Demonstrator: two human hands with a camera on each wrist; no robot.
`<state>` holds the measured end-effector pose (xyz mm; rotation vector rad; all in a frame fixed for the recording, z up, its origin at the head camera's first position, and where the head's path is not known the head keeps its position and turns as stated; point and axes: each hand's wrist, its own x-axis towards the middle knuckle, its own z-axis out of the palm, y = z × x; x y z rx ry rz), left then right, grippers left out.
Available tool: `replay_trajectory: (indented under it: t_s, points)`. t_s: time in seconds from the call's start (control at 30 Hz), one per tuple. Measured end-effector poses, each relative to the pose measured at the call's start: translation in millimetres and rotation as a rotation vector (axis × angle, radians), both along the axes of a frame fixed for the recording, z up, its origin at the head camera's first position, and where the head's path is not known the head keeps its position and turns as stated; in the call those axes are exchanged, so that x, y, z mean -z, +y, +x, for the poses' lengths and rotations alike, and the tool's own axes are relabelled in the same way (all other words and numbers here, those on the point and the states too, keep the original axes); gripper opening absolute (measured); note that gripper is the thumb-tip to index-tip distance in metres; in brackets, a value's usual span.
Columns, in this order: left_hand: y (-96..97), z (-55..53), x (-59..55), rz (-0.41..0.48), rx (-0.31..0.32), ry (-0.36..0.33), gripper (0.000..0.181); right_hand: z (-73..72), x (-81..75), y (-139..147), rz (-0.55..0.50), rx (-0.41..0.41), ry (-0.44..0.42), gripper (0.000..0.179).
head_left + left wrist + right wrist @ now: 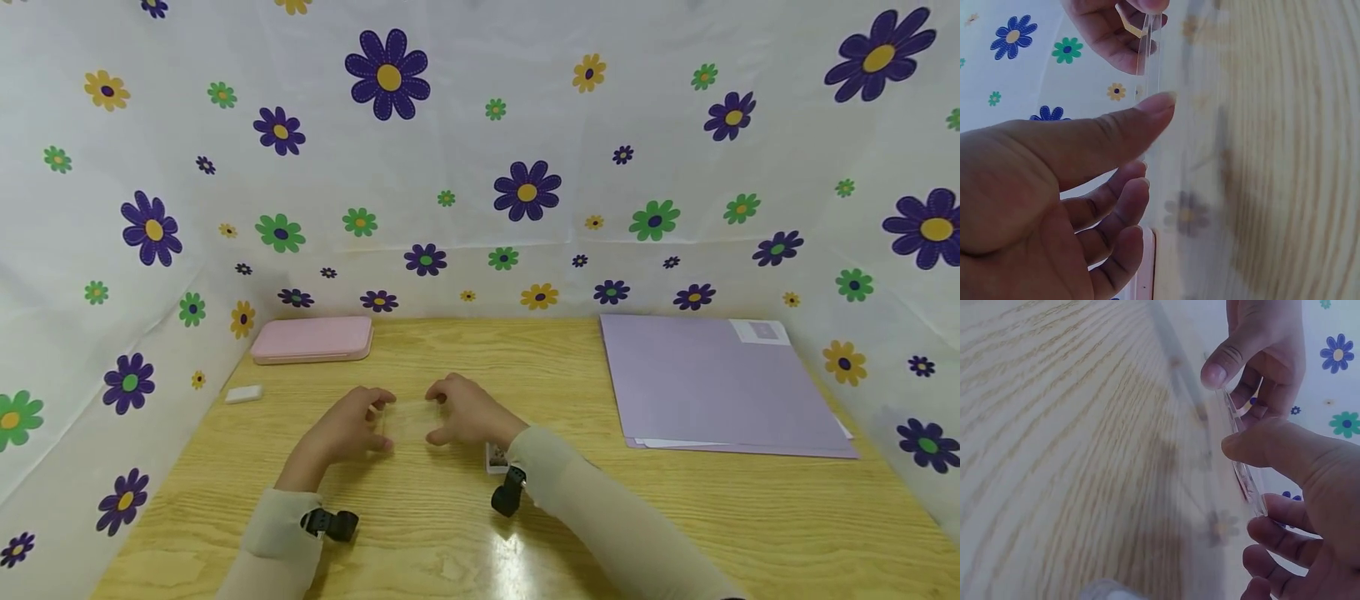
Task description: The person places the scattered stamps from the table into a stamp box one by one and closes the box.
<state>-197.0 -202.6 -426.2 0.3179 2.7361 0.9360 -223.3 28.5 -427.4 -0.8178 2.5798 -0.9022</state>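
Between my two hands is a thin, clear plastic piece (411, 422), flat and see-through, seen nearly edge-on in the right wrist view (1249, 481). My left hand (352, 427) pinches its left side, the thumb on one face and the fingers behind. On the opposite side my right hand (472, 412) pinches it the same way, thumb across from curled fingertips. Partly hidden under the right wrist, a small white box (495, 468) with dark bits inside sits on the table.
At the back left lies a pink case (313, 340), with a white eraser-like block (243, 394) in front of it. Purple folders (712, 383) with papers lie to the right. A flowered cloth (465, 150) walls the wooden table (405, 550) at the back and sides.
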Motion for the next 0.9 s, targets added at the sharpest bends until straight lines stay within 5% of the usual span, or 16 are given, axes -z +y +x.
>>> replay_trajectory:
  t_s: [0.4, 0.63, 0.9]
  points:
    - [11.7, 16.8, -8.3, 0.079, 0.037, 0.053, 0.062, 12.5, -10.9, 25.1, -0.039, -0.018, 0.027, 0.059]
    - [21.2, 37.6, -16.1, 0.105, 0.086, 0.103, 0.061, 36.6, -20.2, 43.8, -0.092, -0.014, 0.033, 0.059]
    - [43.6, 48.1, -18.5, 0.189, 0.14, 0.125, 0.058, 59.2, -21.0, 76.0, -0.21, 0.024, 0.041, 0.058]
